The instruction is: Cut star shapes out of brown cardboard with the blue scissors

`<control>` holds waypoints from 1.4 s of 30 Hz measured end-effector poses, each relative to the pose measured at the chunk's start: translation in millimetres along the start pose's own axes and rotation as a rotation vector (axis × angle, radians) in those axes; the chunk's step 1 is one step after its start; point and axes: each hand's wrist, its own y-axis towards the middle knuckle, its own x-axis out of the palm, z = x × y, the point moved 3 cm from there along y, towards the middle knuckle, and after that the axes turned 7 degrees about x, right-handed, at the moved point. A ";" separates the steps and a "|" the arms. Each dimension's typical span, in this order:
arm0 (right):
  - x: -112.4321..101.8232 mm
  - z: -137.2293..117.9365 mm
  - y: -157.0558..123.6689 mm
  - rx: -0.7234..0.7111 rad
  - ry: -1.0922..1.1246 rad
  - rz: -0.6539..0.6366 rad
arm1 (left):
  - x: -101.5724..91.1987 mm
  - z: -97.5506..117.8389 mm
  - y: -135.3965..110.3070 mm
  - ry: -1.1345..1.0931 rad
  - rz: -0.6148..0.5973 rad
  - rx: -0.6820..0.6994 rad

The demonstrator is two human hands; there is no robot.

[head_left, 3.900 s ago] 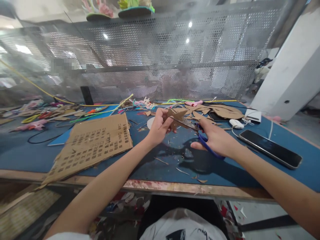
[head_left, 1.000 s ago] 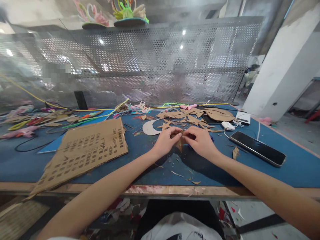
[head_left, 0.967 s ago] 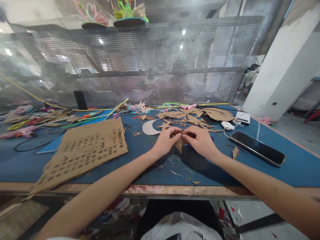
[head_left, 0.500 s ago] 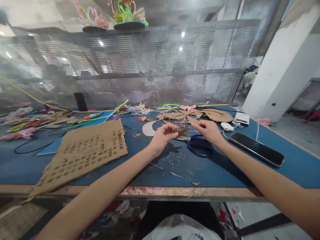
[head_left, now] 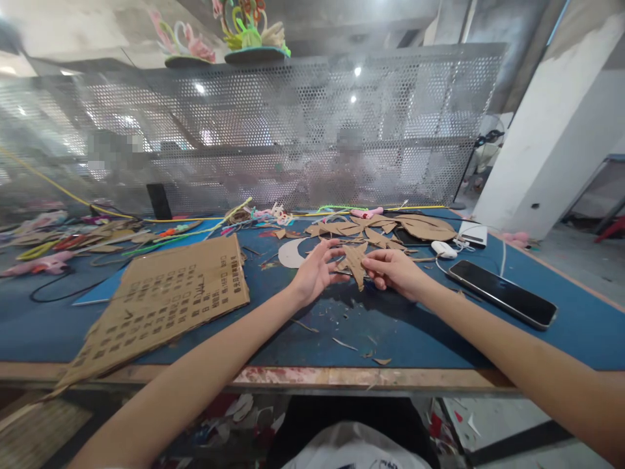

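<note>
My right hand (head_left: 393,270) pinches a small star-shaped piece of cardboard (head_left: 355,262) by its right side, with the fingers curled beneath. Close by on the left, my left hand (head_left: 316,272) has its fingers apart and curved around the piece's left edge; whether they touch it I cannot tell. Behind my left hand lies a white crescent-shaped piece (head_left: 290,253). Cardboard offcuts (head_left: 342,227) are heaped just beyond both hands. Small scraps (head_left: 382,361) are scattered on the blue tabletop (head_left: 303,345) in front.
A large printed cardboard sheet (head_left: 170,293) lies at left, overhanging the front edge. Phone (head_left: 502,293), white earbud case (head_left: 443,249) and cables sit at right. Fuzzy coloured stems (head_left: 273,213) line the back, below a perforated metal screen (head_left: 303,130).
The cardboard piece has turned to face me, and my right hand has moved left and down onto it. My left fingers have spread. The blue-handled scissors no longer show.
</note>
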 end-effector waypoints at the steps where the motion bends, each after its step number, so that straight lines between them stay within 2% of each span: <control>1: -0.9 -0.1 0.7 -0.015 -0.028 0.015 | -1.0 -0.4 0.2 0.039 0.009 -0.015; 6: -0.4 0.2 0.5 -0.041 -0.106 0.014 | -1.7 -4.4 0.6 0.346 -0.117 -0.065; 17: -2.2 -2.2 0.1 -0.033 -0.186 0.030 | -3.7 -7.8 0.6 0.384 -0.111 -0.083; 19: -6.9 -5.3 -0.6 -0.020 -0.348 0.087 | -6.0 -6.0 2.5 0.361 -0.060 -0.048; 20: -10.9 -7.3 -1.0 -0.028 -0.500 0.138 | -8.0 -4.5 3.8 0.333 -0.013 -0.027; 23: -24.6 -11.1 -1.3 -0.070 -1.132 0.285 | -15.9 1.1 7.4 0.198 0.161 0.018; 25: -31.8 -9.2 -0.4 -0.040 -1.450 0.303 | -20.2 5.3 8.8 0.153 0.248 0.050; 27: -35.4 -7.0 -0.5 0.011 -1.567 0.281 | -22.2 9.3 9.0 0.166 0.288 0.084; 31: -30.2 -10.7 -6.4 0.047 -1.552 0.243 | -19.9 11.0 7.4 0.166 0.265 0.087; 34: -23.8 -13.9 -12.1 0.124 -1.511 0.212 | -17.1 7.8 6.3 0.116 0.237 0.067; 38: -18.8 -14.0 -14.8 0.159 -1.492 0.248 | -17.4 3.9 5.8 0.070 0.260 0.010; 42: -18.8 -12.2 -10.6 0.120 -1.458 0.290 | -14.5 3.4 4.8 0.040 0.200 -0.082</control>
